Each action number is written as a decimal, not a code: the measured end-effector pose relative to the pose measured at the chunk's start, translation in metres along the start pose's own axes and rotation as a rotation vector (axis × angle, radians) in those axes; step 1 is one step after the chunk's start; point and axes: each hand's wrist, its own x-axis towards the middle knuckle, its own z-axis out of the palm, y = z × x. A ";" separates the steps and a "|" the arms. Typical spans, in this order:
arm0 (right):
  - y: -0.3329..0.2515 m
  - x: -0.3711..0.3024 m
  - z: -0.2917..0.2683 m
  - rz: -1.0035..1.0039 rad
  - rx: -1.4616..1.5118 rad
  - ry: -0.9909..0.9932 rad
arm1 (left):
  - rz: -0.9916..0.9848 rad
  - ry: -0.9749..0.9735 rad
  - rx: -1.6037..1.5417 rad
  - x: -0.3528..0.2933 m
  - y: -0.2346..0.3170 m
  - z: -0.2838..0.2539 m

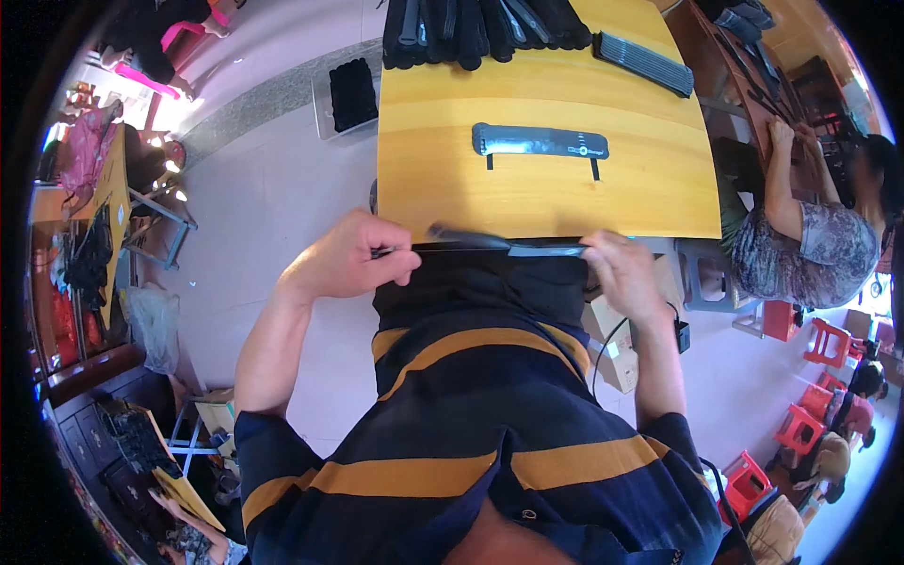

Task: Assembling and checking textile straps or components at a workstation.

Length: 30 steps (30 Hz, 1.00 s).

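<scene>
My left hand (365,252) is closed in a pinch just off the near edge of the yellow table (433,193). Thin dark material shows between its fingers. Across from it, my right hand (623,271) grips the end of a long, narrow dark strip (548,250) with a shiny grey-blue face. The strip's left part is raised and blurred by motion; whether it joins what my left hand pinches is unclear. Farther in on the table lies a flat, dark, glossy strip (539,142) with pale print, above two short black marks (595,169).
Several black fabric pieces (471,33) are piled at the table's far edge, beside a stack of grey strips (644,64). A pale bin (325,108) with black material stands left. At right, a person (800,231) works at another table; red stools (800,428) stand behind.
</scene>
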 end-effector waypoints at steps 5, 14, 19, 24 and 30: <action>0.038 -0.020 -0.035 0.069 0.025 -0.051 | -0.033 -0.108 0.018 -0.031 -0.016 -0.037; 0.054 -0.019 -0.019 0.229 0.460 -0.241 | 0.054 -0.150 -0.156 -0.060 -0.033 -0.051; 0.053 -0.013 -0.019 0.228 0.511 -0.337 | 0.072 -0.093 -0.169 -0.080 -0.047 -0.057; 0.042 0.000 -0.043 0.153 0.441 -0.429 | 0.033 -0.148 -0.236 -0.095 -0.042 -0.050; 0.057 -0.005 -0.091 0.214 0.500 -0.527 | 0.071 -0.153 -0.425 -0.106 -0.022 -0.003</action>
